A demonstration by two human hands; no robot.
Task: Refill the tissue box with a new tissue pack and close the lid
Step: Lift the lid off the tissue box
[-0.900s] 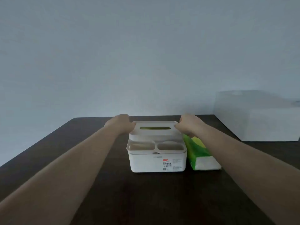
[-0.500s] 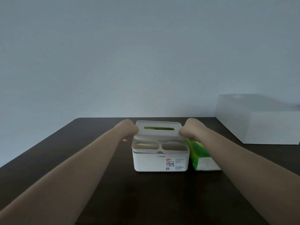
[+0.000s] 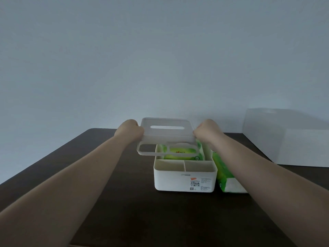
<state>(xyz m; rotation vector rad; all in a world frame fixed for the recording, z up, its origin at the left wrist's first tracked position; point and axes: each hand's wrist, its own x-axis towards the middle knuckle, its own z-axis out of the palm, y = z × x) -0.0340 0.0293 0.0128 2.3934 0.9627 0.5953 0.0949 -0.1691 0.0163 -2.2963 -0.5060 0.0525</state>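
Note:
A white tissue box [image 3: 185,182] stands on the dark table [image 3: 124,211] with two small front compartments. Its white lid [image 3: 167,138], with a slot in the top, hangs above the box and a little to the left. My left hand [image 3: 129,130] grips the lid's left edge and my right hand [image 3: 206,130] grips its right edge. Inside the rear compartment lies a green tissue pack [image 3: 183,153], partly hidden by the lid. A second green and white tissue pack [image 3: 226,173] lies on the table against the box's right side.
A large white box [image 3: 292,138] sits at the table's far right against the wall. The table's left edge runs diagonally at the left. A plain pale wall rises behind the table.
Both hands have lifted the lid off the box and carried it up and slightly left. The green pack inside the box has come into view.

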